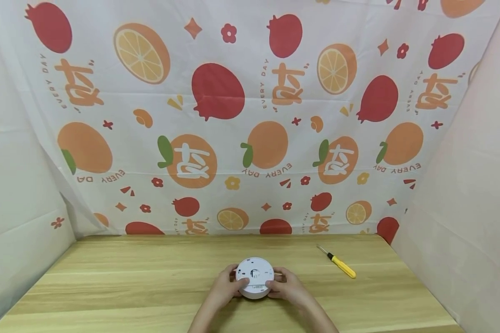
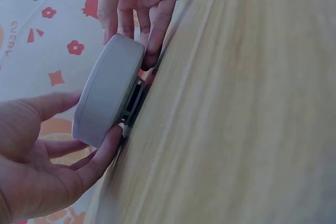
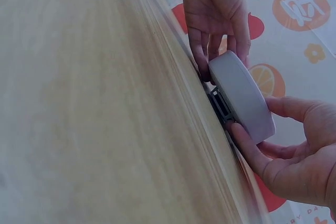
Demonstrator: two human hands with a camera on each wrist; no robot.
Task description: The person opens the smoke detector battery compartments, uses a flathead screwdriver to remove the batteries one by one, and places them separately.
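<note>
A round white smoke detector (image 1: 256,290), its printed flat face turned up, is held between both hands just above the table's surface. My left hand (image 1: 224,287) grips its left rim, thumb on the upper face and fingers beneath. On the opposite rim my right hand (image 1: 290,290) holds it the same way. From the side, the left wrist view shows the detector's plain white wall (image 2: 107,90), with a dark slotted part on the underside close to the wood. That slotted underside also appears in the right wrist view, below the detector (image 3: 244,98).
A screwdriver (image 1: 343,268) with a yellow handle lies on the wooden table (image 1: 129,282) to the right, its tip pointing back and left. Fruit-printed white cloth (image 1: 229,194) hangs behind the table, with pale cloth at both sides.
</note>
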